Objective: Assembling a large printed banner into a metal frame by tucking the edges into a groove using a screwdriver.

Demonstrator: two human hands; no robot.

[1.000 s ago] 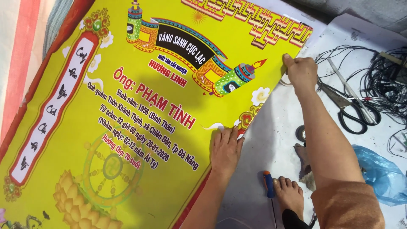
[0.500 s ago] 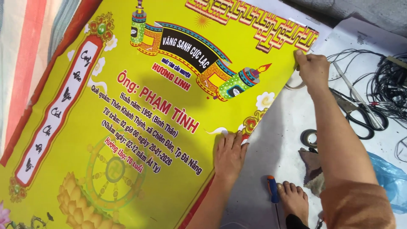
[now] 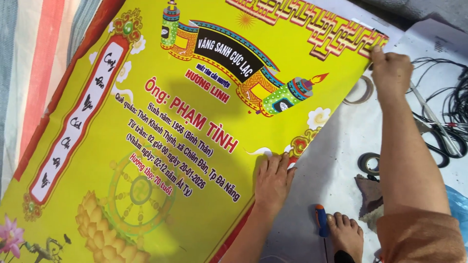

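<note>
Far left: striped sheet (image 3: 29, 63) in red, white and blue lying flat, showing past the poster's red border.
Poster (image 3: 161, 146): large yellow printed sheet with a red edge, gold lotus and wheel ornament low down, a scroll design near the top; lying tilted across the striped sheet and the white sheet (image 3: 336, 146), its right edge running diagonally from upper right to lower middle.
Left hand (image 3: 273, 181): lying palm down and flat, fingers spread open, pressing on the poster's right edge low down; gripping nothing.
Screwdriver (image 3: 320, 220): blue and orange handle lying on the white sheet, just beside a bare foot (image 3: 345, 234).
Tape rolls: one ring (image 3: 361, 90) partly tucked by the poster's edge near the upper corner, a dark one (image 3: 368, 162) lying further down on the white sheet.
Right hand (image 3: 390, 70): closed in a pinch on the poster's upper right corner, fingers curled over the edge, arm stretched out.
Far right: scissors (image 3: 438, 141) and a tangle of black cables (image 3: 451, 104) lying apart from the poster; a bit of blue plastic at the frame's edge.
Progress: poster lying mostly flat and spread, judging by the smooth surface; right edge being held down at two spots; no tape or fastening showing along that edge yet.
</note>
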